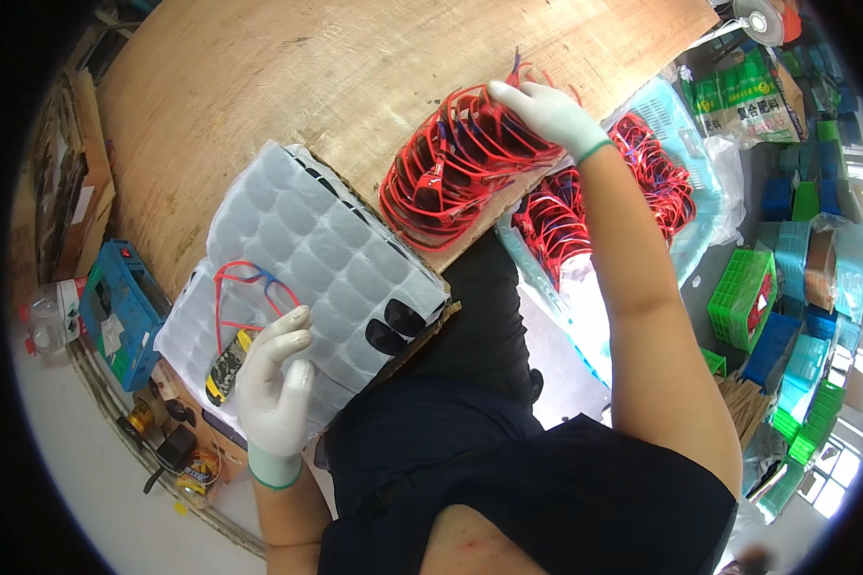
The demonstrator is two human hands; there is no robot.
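Note:
My left hand (276,383), in a white glove, hovers at the front left with its fingers stretched and its thumb apart. Beside its fingertips lies a red glasses frame (228,271) with a dark blue bridge; whether they touch cannot be told. A yellow-and-black patterned object (225,369) sits next to this hand, partly hidden by it. My right hand (551,117), also gloved, reaches to the far end of a row of red sunglasses (441,182); its fingers close round the frames there. Two loose dark lenses (394,327) lie on a white padded sheet (297,225).
The wooden table (355,57) extends away from me. At right, a light blue basket (676,125) holds many red frames. A blue crate (120,307) stands left, beside a clear plastic bottle (48,316). Green crates (738,297) and a printed sack (743,101) stand farther right.

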